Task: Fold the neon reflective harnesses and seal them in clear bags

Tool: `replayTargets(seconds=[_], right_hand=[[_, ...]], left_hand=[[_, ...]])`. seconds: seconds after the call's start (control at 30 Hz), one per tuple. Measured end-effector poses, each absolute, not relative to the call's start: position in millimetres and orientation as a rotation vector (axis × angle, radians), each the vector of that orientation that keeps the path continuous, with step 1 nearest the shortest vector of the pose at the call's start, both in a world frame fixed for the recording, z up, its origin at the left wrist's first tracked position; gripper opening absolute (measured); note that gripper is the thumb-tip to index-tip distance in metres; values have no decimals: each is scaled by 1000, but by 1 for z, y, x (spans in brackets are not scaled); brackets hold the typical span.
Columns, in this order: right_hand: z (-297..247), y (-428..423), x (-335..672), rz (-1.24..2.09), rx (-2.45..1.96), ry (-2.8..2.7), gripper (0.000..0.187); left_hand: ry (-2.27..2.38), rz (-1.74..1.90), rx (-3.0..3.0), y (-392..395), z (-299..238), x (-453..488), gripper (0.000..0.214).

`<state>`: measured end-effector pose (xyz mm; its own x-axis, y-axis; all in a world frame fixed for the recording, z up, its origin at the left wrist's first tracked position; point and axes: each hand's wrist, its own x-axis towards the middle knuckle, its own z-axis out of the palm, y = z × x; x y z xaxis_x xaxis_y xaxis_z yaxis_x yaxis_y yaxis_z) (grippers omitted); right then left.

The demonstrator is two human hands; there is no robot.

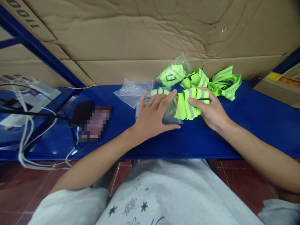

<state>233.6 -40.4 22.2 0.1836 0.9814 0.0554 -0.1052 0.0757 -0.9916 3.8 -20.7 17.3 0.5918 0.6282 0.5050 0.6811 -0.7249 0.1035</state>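
Observation:
My right hand point(211, 111) is closed on a folded neon-yellow reflective strap bundle point(188, 104) on the blue shelf point(234, 125). My left hand point(153, 114) lies flat with fingers spread over a clear plastic bag point(172, 114), whose mouth meets the bundle. Under its fingertips a further yellow strap point(160, 91) shows. More loose straps point(222, 82) lie behind the right hand.
A bagged strap point(174, 73) and empty clear bags point(133, 90) lie at the back against the cardboard wall point(140, 40). A blurred-out phone point(95, 123), black cables and white cords point(25, 125) sit at the left. A cardboard box point(278, 87) stands at right.

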Motion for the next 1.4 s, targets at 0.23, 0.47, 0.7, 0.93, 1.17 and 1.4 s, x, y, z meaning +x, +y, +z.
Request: replayTargets(seconds=[0.23, 0.47, 0.7, 0.93, 1.17, 1.4], right_hand=[[12, -44, 229, 882, -1182, -1234, 42], [9, -42, 233, 590, -1126, -1478, 25], [10, -51, 223, 414, -1102, -1659, 33], [2, -45, 224, 689, -1132, -1520, 26], [9, -48, 228, 589, -1101, -1722, 24], [13, -56, 227, 532, -972, -1892, 19]], left_hand=[[-1051, -741, -2683, -24, 17, 4, 117], [-1107, -652, -2706, -26, 12, 7, 122], [-1112, -589, -2666, -29, 13, 10, 116], [-1092, -532, -2697, -33, 13, 14, 126], [-1089, -559, -2695, -28, 11, 12, 125], [-1240, -584, -2667, -28, 10, 12, 128]])
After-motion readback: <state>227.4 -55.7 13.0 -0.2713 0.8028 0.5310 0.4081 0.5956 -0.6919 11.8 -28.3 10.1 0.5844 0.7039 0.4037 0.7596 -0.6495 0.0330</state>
